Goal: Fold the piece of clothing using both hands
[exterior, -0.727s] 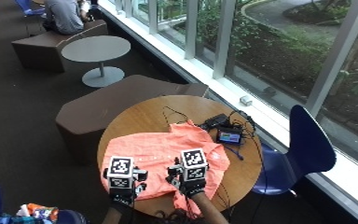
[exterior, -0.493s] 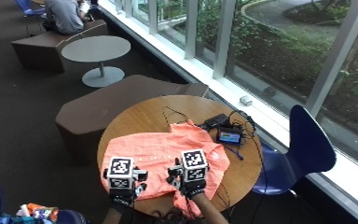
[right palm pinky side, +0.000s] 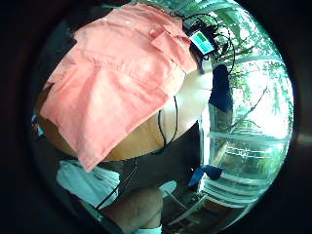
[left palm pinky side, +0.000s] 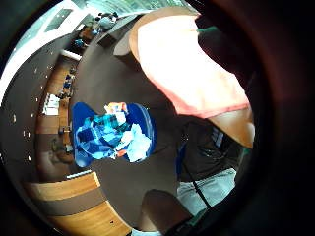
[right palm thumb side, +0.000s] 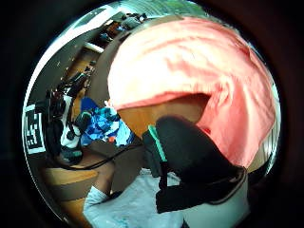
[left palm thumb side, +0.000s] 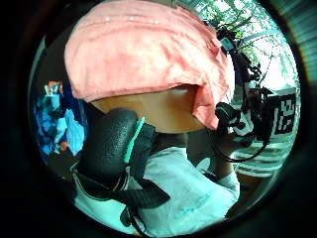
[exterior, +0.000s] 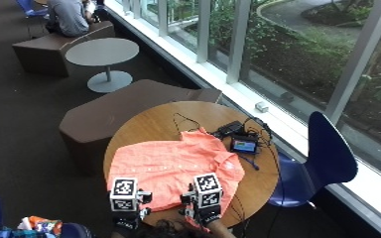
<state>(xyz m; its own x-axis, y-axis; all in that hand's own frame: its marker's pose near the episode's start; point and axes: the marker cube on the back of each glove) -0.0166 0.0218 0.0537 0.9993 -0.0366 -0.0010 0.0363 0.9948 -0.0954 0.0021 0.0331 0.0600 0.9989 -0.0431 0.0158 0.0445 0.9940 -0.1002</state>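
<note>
An orange short-sleeved shirt (exterior: 170,168) lies spread on the round wooden table (exterior: 151,124), its collar towards the window. My left hand (exterior: 126,220) and right hand (exterior: 207,215) hover at the table's near edge, just short of the shirt's hem, and hold nothing. The left thumb side palm view shows the shirt (left palm thumb side: 148,49) lying beyond my gloved thumb (left palm thumb side: 109,148), apart from it. In the right thumb side palm view the shirt (right palm thumb side: 190,61) likewise lies clear of that thumb (right palm thumb side: 190,152). One side of the shirt (right palm pinky side: 92,131) hangs over the table's edge.
A small device with a lit screen (exterior: 245,145) and black cables (exterior: 228,130) lie on the table beyond the shirt. A blue chair (exterior: 326,153) stands to the right. A brown bench (exterior: 131,106) sits behind the table. A pile of colourful clothes (exterior: 38,225) lies at lower left.
Both hands have drawn back towards me, off the shirt's near hem to the table's edge. The shirt lies still.
</note>
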